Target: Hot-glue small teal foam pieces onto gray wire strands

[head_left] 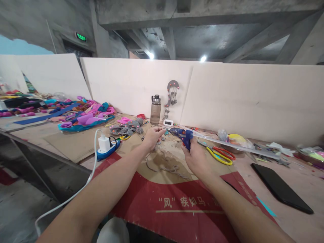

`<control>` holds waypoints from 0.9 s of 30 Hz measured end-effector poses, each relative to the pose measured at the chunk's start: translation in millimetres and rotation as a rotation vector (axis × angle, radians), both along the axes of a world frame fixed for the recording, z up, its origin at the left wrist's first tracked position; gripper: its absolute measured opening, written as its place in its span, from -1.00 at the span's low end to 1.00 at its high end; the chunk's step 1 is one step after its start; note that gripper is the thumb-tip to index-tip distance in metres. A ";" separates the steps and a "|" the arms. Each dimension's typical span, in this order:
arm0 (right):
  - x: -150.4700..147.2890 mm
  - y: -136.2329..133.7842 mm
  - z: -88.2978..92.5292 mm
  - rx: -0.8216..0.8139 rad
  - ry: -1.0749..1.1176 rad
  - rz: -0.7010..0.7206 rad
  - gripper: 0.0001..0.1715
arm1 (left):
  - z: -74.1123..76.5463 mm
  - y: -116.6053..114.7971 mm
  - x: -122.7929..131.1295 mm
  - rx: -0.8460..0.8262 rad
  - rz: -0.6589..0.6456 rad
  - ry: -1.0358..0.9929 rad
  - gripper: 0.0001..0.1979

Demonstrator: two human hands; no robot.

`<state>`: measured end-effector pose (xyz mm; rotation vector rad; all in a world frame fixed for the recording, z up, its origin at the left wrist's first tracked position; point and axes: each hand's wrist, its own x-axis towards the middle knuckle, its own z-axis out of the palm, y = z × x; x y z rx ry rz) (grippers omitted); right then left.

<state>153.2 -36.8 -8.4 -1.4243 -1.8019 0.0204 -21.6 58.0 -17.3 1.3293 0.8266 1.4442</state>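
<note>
My right hand (196, 156) is wrapped round the handle of a blue hot glue gun (181, 134), whose nozzle points left. My left hand (152, 136) is closed in a pinch right at the nozzle tip, holding a small piece I cannot make out. Both hands hover over a worn cardboard sheet (177, 199) with red print. Grey cord (162, 167) lies loose on the cardboard just under the hands. A pile of small grey felt pieces (126, 128) sits to the left of my left hand.
A blue power strip (108, 149) with a white charger and cable lies left. Yellow and red scissors (219, 155), a long clear ruler (235, 144), a black tablet (280, 187), a water bottle (155, 109), a small clock (168, 123) and coloured felt scraps (83, 118) surround the work spot. White boards (227, 98) wall the back.
</note>
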 end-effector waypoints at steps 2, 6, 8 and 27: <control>0.5 0.6 -0.4 -0.004 0.028 0.006 -0.58 | 0.0 0.3 -0.3 -0.005 0.000 -0.004 -0.73; 1.5 4.6 -3.1 -0.082 0.299 0.102 -0.63 | 0.5 0.5 -2.0 -0.041 -0.002 -0.018 -0.71; 2.5 6.8 -3.7 -0.226 0.567 0.194 -0.66 | 1.3 -0.1 -3.1 -0.065 -0.016 -0.028 -0.70; 45.2 33.0 -11.5 0.116 0.201 -0.154 -0.73 | 13.8 -24.7 4.7 0.340 0.234 0.252 -0.89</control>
